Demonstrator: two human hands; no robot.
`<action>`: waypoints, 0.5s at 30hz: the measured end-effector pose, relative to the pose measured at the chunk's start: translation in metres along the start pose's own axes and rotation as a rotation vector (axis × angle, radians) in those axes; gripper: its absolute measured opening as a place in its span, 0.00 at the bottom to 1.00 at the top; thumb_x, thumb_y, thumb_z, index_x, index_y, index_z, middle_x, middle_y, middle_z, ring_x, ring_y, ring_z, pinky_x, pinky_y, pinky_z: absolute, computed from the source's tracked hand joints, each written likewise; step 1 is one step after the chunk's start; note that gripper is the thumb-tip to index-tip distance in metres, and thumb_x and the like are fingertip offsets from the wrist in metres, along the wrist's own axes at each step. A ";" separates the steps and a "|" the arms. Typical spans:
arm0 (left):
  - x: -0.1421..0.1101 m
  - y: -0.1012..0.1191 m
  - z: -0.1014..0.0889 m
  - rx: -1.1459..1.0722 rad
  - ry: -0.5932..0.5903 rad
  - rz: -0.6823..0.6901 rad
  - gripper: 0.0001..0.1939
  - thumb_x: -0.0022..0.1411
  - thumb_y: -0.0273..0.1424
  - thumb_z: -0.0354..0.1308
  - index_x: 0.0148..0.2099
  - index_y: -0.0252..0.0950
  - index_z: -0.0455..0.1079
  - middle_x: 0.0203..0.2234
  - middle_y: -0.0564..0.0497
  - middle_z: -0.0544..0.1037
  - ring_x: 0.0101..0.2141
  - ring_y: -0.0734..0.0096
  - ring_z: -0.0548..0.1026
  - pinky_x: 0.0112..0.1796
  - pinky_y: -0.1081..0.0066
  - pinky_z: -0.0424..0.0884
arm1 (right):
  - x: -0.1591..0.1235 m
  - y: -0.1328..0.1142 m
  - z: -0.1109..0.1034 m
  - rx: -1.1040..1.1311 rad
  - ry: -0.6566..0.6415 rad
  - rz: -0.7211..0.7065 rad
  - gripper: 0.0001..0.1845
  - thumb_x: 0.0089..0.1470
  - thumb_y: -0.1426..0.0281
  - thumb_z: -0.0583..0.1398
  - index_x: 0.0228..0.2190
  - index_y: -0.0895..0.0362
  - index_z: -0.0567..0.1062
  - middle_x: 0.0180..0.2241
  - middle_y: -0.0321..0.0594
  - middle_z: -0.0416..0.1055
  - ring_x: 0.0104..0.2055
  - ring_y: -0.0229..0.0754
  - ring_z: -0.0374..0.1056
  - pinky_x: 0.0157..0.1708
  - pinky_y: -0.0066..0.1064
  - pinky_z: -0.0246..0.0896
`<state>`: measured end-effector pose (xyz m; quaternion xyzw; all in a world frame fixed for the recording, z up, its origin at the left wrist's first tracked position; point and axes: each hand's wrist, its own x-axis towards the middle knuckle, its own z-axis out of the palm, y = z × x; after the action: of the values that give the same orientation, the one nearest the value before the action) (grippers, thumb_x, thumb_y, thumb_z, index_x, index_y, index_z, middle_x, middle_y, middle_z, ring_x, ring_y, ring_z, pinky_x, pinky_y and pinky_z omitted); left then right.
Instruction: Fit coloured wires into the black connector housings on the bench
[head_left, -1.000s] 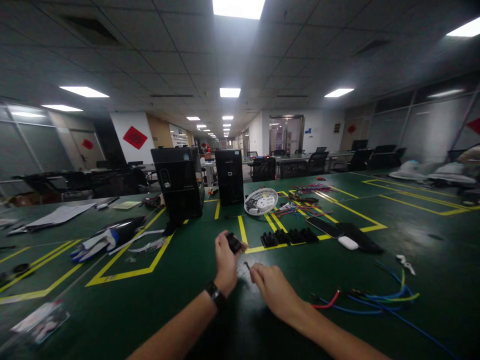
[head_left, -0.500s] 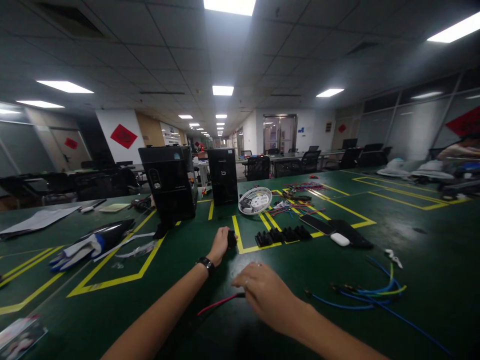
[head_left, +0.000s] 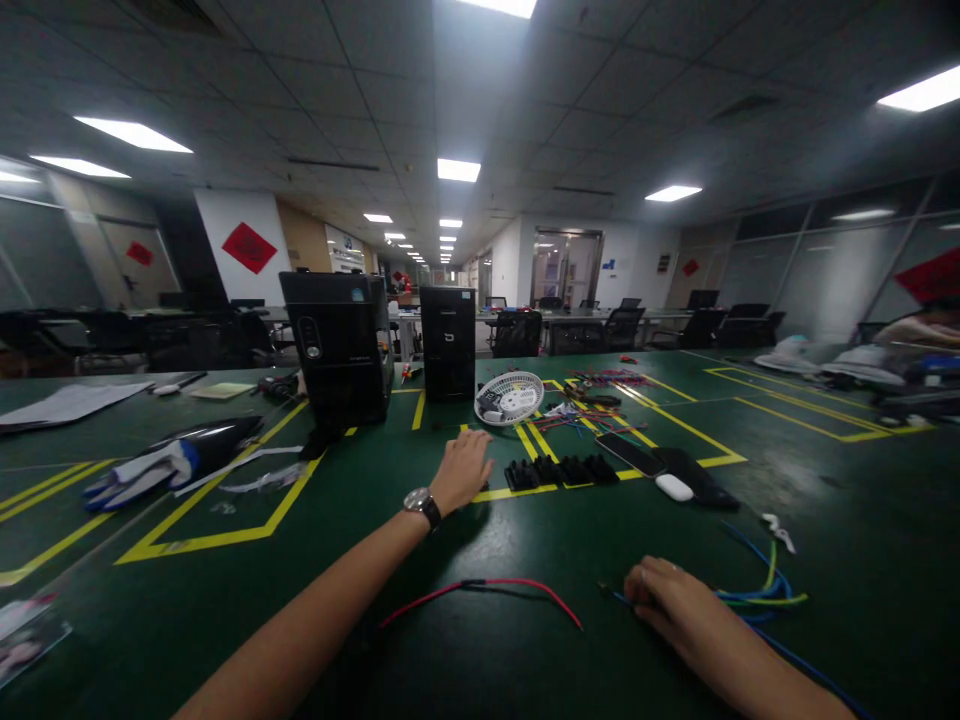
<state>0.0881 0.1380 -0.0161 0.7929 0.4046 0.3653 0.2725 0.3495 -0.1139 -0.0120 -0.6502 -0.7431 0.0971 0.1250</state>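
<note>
My left hand (head_left: pixel 461 468), with a watch on its wrist, reaches over the table at the left end of a row of black plastic parts (head_left: pixel 562 470). Its fingers curl downward, and whatever they hold is hidden beneath them. Low on the right, my right hand (head_left: pixel 664 595) has its fingers bent round a blue wire (head_left: pixel 621 598), near the wire's end. More blue and yellow-green wires (head_left: pixel 776 590) lie beyond that hand. Between my forearms a red wire (head_left: pixel 517 582) with a black section in its middle lies curved on the green tabletop.
Two black computer cases (head_left: pixel 341 350) stand at the back. A white basket (head_left: pixel 510 398) sits before a heap of thin coloured wires (head_left: pixel 607 385). A phone (head_left: pixel 630 453), a white earbud case (head_left: pixel 674 487) and earbuds lie right; gloves (head_left: pixel 142 475) lie left.
My right hand has moved right, off the red wire to the blue wire. My left hand has shifted slightly forward and right; the black part visible in it before is now hidden.
</note>
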 end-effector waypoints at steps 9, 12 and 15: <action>0.005 0.038 0.027 0.324 -0.221 0.242 0.17 0.50 0.36 0.64 0.40 0.35 0.65 0.41 0.42 0.72 0.48 0.51 0.65 0.50 0.54 0.57 | 0.021 -0.011 -0.004 -0.128 0.059 0.011 0.08 0.55 0.74 0.53 0.31 0.54 0.71 0.34 0.40 0.72 0.35 0.46 0.69 0.35 0.35 0.57; -0.019 0.038 0.021 0.243 -0.179 0.244 0.22 0.51 0.35 0.64 0.45 0.37 0.60 0.41 0.46 0.71 0.43 0.60 0.68 0.43 0.63 0.64 | 0.034 -0.027 -0.013 0.027 0.116 -0.004 0.09 0.61 0.70 0.49 0.33 0.54 0.68 0.30 0.39 0.72 0.32 0.44 0.69 0.33 0.33 0.57; -0.052 0.032 0.012 -0.148 -0.099 0.131 0.23 0.52 0.33 0.63 0.46 0.38 0.55 0.37 0.51 0.69 0.34 0.70 0.70 0.34 0.72 0.65 | 0.053 -0.056 -0.018 0.276 0.165 -0.066 0.09 0.62 0.67 0.48 0.34 0.54 0.66 0.27 0.36 0.69 0.28 0.41 0.67 0.29 0.30 0.56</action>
<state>0.0909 0.0762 -0.0181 0.8124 0.3097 0.3716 0.3256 0.2958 -0.0695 0.0258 -0.6079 -0.7309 0.1402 0.2767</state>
